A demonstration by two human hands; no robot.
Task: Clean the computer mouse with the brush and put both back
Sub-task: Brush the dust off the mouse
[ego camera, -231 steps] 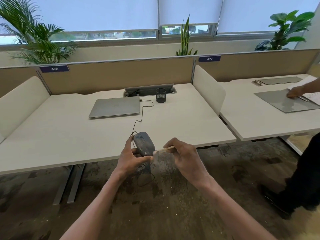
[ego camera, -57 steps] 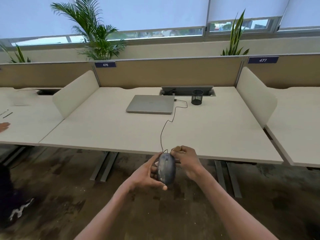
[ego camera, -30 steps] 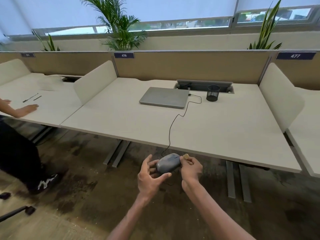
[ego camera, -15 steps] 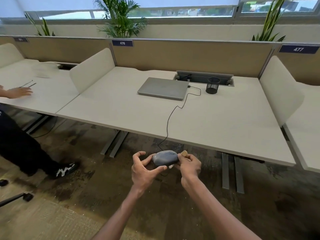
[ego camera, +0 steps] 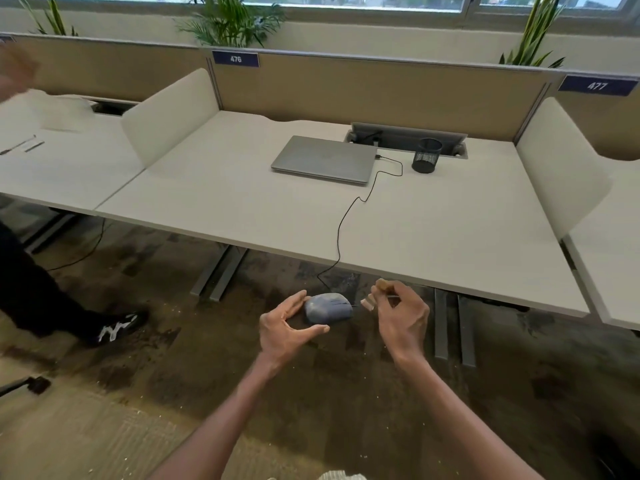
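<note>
A grey wired computer mouse point(ego camera: 328, 308) is held in the air just in front of the desk's near edge, lying on its side. My left hand point(ego camera: 287, 329) grips it between thumb and fingers. My right hand point(ego camera: 401, 315) holds a small wooden-handled brush point(ego camera: 375, 296), its pale bristle end a short gap to the right of the mouse. The mouse's black cable point(ego camera: 349, 220) runs up over the desk edge to a closed grey laptop point(ego camera: 323, 159).
The white desk point(ego camera: 242, 202) carries the laptop and a black mesh pen cup point(ego camera: 426, 155) at the back. White side dividers point(ego camera: 169, 116) flank it. Another person's leg and shoe point(ego camera: 114, 327) stand at the left, with a blurred hand point(ego camera: 14, 71) above.
My right hand has drawn the brush a little to the right, off the mouse. The view has moved closer to the desk and tilted down. The person at the left raised a hand.
</note>
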